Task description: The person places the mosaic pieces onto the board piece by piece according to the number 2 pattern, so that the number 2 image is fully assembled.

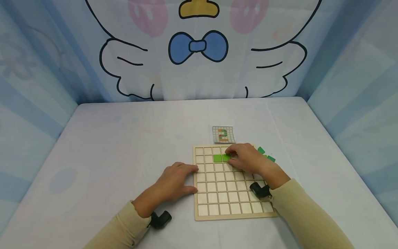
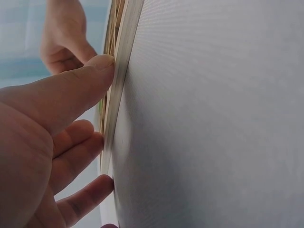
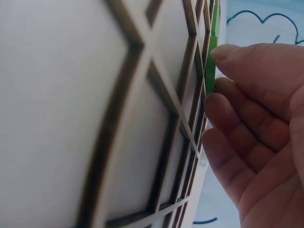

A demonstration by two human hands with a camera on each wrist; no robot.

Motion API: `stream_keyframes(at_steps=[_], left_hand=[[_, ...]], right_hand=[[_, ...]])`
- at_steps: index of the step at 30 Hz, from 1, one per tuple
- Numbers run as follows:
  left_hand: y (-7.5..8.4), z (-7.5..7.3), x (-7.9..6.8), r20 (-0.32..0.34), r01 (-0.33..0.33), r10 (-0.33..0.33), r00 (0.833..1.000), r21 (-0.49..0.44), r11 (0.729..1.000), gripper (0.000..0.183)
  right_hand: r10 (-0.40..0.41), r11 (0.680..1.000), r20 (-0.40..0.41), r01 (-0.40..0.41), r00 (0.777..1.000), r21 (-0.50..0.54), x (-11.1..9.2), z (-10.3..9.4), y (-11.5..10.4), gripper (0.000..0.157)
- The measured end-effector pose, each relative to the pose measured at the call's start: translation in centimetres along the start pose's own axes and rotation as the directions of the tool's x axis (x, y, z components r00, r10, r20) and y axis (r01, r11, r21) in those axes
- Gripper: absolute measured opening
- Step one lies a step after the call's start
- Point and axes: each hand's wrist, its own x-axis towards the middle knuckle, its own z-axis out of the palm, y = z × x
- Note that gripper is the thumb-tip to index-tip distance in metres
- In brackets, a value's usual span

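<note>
A wooden grid board lies on the table, two light-green square tiles side by side in its second row. My right hand reaches over the upper right of the board. Its thumb and fingertips pinch the right-hand green tile, beside the left-hand green tile. In the right wrist view the thumb meets the face of the green tile, other fingertips close by. My left hand rests at the board's left edge, thumb and fingers spread and touching the rim.
Behind the board lies a small card with a coloured grid pattern. Several loose green tiles, one a darker green tile, lie by the board's right edge, partly hidden by the right hand. A printed cloth rises behind the white table.
</note>
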Motion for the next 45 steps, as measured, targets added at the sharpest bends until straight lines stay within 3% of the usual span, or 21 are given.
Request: stream_keyframes(at_steps=[22,27,39,45], left_hand=[[-0.1,-0.1,0.1,-0.013,-0.012,0.012,1.0,0.011,1.0,0.059],[-0.1,0.0,0.1,-0.009,-0.007,0.007,1.0,0.01,1.0,0.06],[0.0,0.0,0.0,-0.015,-0.016,0.016,1.0,-0.001,1.0,0.06],[-0.1,0.1,0.0,-0.017,-0.023,0.023,1.0,0.003,1.0,0.06]], right_hand=[[0.032,0.994,-0.016,-0.03,0.999,0.11,-0.5,-0.8,0.0,0.037],[0.072,0.985,-0.013,-0.069,0.997,0.156,-1.2,-1.6,0.2,0.041],[0.108,0.979,-0.141,-0.081,0.984,0.186,-3.2,-4.0,2.7,0.032],[0.173,0.977,-0.171,-0.146,0.97,0.156,-4.2,-4.8,4.4,0.033]])
